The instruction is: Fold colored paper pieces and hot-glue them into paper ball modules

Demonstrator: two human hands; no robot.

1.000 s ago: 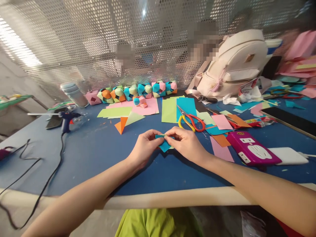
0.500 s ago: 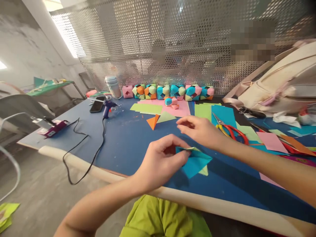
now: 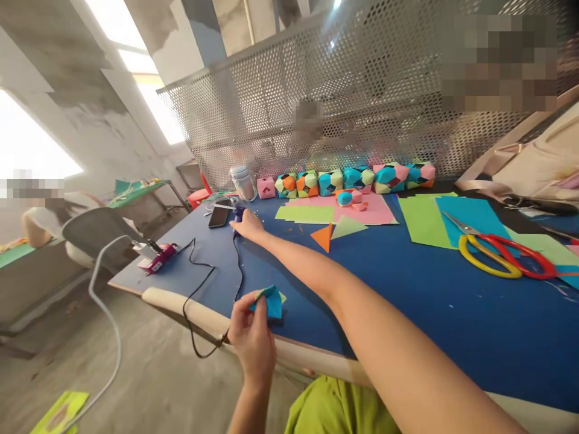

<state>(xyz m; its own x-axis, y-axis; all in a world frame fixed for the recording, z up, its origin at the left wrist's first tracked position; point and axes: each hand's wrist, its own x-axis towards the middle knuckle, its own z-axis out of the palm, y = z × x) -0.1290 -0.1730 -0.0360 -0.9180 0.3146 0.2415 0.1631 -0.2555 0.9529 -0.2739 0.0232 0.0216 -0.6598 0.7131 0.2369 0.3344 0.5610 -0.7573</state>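
My left hand [image 3: 253, 337] pinches a folded piece of blue and green paper [image 3: 272, 302] between thumb and fingers, just above the table's front edge. Stretched far across the table, my right hand [image 3: 249, 226] has its fingers closed round a dark blue glue gun [image 3: 239, 211], partly hidden by the hand. The gun's black cord [image 3: 239, 271] runs down toward the front edge. A small orange folded paper [image 3: 322, 237] and a pale green paper triangle [image 3: 349, 228] lie to the right of my right hand.
A phone [image 3: 219, 216] lies left of the glue gun, near a bottle [image 3: 243, 182]. Several folded paper balls [image 3: 331, 182] line the metal mesh screen [image 3: 271, 114]. Scissors [image 3: 491, 250] rest on coloured sheets [image 3: 425, 223] at right. A power strip [image 3: 158, 260] sits at the left edge.
My right hand has moved left across the table and closed on the glue gun. The left hand has shifted left and nearer, still pinching the paper. The view has turned left.
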